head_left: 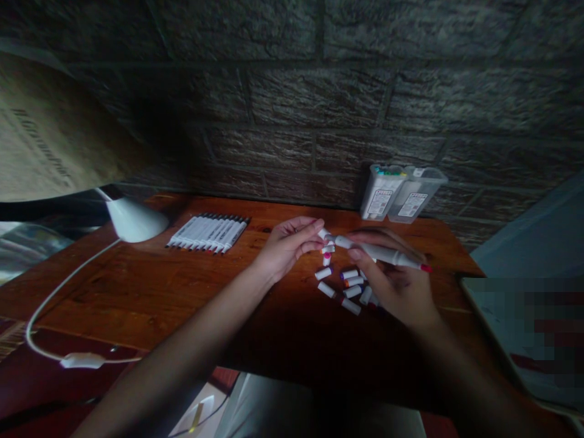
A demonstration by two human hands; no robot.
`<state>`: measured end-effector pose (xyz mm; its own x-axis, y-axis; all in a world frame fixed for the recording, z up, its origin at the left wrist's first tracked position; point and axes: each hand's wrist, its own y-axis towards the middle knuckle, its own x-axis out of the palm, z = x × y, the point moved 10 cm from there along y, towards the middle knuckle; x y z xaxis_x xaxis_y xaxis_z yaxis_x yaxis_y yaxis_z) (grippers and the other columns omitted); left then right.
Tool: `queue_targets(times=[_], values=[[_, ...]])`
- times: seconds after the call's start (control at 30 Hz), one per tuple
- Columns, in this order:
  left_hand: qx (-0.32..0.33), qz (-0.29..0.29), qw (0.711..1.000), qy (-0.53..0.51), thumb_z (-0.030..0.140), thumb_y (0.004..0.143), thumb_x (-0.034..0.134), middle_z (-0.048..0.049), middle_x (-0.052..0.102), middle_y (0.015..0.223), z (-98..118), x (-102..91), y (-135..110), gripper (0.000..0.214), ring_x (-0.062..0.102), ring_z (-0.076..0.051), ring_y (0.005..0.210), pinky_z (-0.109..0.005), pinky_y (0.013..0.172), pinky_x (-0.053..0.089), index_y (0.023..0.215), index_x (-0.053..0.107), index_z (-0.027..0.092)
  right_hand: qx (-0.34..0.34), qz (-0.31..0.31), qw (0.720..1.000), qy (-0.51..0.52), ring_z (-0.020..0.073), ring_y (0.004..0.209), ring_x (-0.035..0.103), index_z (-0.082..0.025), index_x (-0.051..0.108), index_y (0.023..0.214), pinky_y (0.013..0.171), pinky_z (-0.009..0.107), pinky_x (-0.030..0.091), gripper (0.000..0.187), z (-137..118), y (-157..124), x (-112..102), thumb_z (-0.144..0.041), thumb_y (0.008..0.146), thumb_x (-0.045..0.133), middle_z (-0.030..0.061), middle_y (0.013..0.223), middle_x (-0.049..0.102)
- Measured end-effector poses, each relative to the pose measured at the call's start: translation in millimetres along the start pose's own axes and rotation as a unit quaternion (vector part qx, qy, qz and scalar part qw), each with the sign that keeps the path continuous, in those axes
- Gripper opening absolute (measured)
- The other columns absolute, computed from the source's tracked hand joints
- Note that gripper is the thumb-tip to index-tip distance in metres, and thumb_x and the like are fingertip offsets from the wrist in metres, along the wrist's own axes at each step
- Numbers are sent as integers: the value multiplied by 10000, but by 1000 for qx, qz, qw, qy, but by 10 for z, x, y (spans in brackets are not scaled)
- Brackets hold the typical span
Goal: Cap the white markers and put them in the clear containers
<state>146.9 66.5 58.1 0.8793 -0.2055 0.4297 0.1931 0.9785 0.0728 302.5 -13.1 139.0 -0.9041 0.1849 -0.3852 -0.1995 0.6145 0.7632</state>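
My right hand [396,283] grips a white marker [387,254] with a red end, held level over the wooden table [150,286]. My left hand [289,243] pinches a small white cap [323,233] right at the marker's left tip. Below both hands lies a scatter of several loose white caps [349,289] with coloured ends. A neat row of several white markers [208,233] lies flat further left on the table.
Two clear plastic marker boxes [401,193] stand against the brick wall at the back right. A white lamp head [134,219] and its cord [50,310] occupy the left side. A tablet-like flat object [524,328] rests at the right edge.
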Motion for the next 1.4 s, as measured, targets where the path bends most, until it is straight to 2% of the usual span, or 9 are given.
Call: queue_targets(times=[0.17, 0.27, 0.43, 0.7, 0.97, 1.07, 1.13, 1.27, 1.4], values=[[1, -15, 1000, 10, 283, 669, 860, -17, 710, 714, 1, 35, 5, 240, 653, -81, 620, -172, 601, 539, 787, 725, 122, -35, -4, 997, -69, 168, 790, 689, -226, 672, 887, 723, 312, 557, 54, -67, 7, -11, -216, 914, 625, 26, 863, 726], [30, -22, 999, -4, 328, 700, 839, -3, 684, 685, 114, 47, 5, 246, 619, -60, 586, -153, 566, 511, 754, 710, 126, -13, 25, 996, -88, 144, 650, 656, -214, 640, 788, 625, 289, 532, 138, -8, -2, -101, -231, 922, 612, 18, 753, 697], [38, -45, 998, -1, 345, 712, 828, 9, 669, 672, 150, 103, -23, 245, 605, -61, 586, -160, 566, 505, 768, 706, 140, 96, 101, 990, -34, 148, 638, 648, -209, 664, 872, 608, 291, 534, 149, 228, -80, -263, -343, 922, 625, 23, 764, 694], [38, -45, 998, -8, 329, 692, 840, 2, 679, 661, 139, 97, -39, 241, 604, -73, 564, -167, 532, 493, 804, 722, 152, 97, 128, 987, 2, 162, 702, 663, -219, 686, 912, 634, 294, 549, 159, 229, -92, -266, -366, 918, 626, 39, 835, 712], [43, -48, 998, -21, 323, 689, 843, -1, 692, 667, 154, 102, -38, 237, 612, -73, 563, -156, 517, 498, 791, 717, 149, 171, 47, 981, 75, 109, 494, 554, -214, 654, 1081, 427, 227, 430, 266, 423, -99, -59, -408, 899, 640, -19, 654, 630], [49, -41, 998, -25, 311, 691, 844, 1, 684, 647, 181, 83, -30, 235, 615, -70, 559, -144, 513, 500, 778, 713, 137, 202, 64, 966, 149, 103, 433, 525, -258, 532, 1206, 374, 215, 379, 392, 492, -102, -31, -380, 867, 687, -56, 625, 610], [50, -36, 998, -33, 297, 691, 845, -5, 691, 660, 192, 60, -20, 238, 621, -70, 565, -145, 527, 514, 788, 715, 123, 216, 104, 953, 188, 102, 406, 513, -292, 471, 1171, 350, 205, 354, 406, 536, -106, -80, -359, 850, 711, -76, 615, 600], [20, -23, 998, -63, 234, 737, 812, -35, 732, 754, 137, 4, 5, 197, 663, -81, 626, -163, 612, 556, 865, 730, 109, 236, 124, 941, 210, 85, 380, 481, -269, 506, 933, 339, 199, 347, 218, 607, -101, -119, -382, 871, 682, -58, 622, 610], [-30, 0, 994, -105, 133, 826, 706, -68, 764, 859, 33, -36, 11, 127, 710, -103, 734, -181, 712, 576, 946, 737, 106, 276, 115, 909, 291, 81, 396, 490, -248, 581, 1018, 337, 211, 356, 212, 679, -108, -53, -439, 934, 541, 11, 806, 697]])
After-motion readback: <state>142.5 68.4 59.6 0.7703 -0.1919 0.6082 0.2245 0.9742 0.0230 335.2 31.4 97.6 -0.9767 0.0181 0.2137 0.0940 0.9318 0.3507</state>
